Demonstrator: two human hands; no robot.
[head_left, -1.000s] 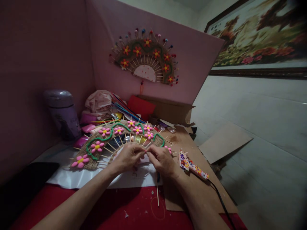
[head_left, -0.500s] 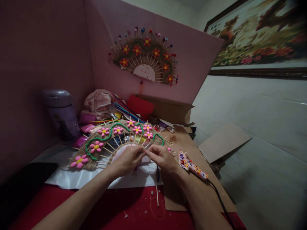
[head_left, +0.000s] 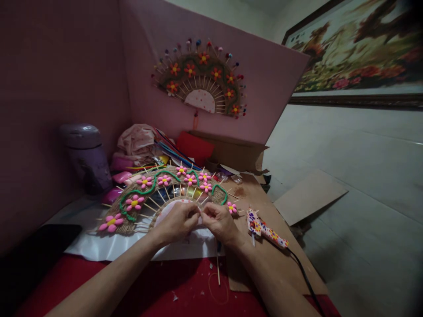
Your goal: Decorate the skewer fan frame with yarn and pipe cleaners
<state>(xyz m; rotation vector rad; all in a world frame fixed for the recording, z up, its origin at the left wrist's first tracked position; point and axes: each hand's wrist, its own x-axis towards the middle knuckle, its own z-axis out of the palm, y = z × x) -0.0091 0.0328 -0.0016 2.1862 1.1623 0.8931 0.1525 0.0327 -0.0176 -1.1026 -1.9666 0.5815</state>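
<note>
My left hand [head_left: 180, 221] and my right hand [head_left: 220, 221] meet fingertip to fingertip, both closed in a pinch. Whatever lies between the fingertips is too small to make out. Under and behind them lies a fan-shaped craft [head_left: 114, 207] of twine and thin wooden sticks, with pink flowers [head_left: 134, 203] and a wavy green strip [head_left: 148, 190] on it. My hands cover part of its pale half-round centre [head_left: 165, 210]. A thin stick [head_left: 218, 268] points toward me below my right hand. To the right rests a flower-patterned glue gun [head_left: 267, 232] with a black cord.
A similar finished fan [head_left: 194, 75] hangs on the pink board behind. At the back left stand a purple flask [head_left: 86, 158] and a heap of craft supplies [head_left: 137, 143]. Cardboard [head_left: 244, 268] lies under the glue gun, over a red cloth [head_left: 148, 286]. A loose panel [head_left: 310, 196] leans at right.
My hands stay pinched together, with only small finger shifts. The view has moved slightly, and the pink flower beside my right hand shows more fully.
</note>
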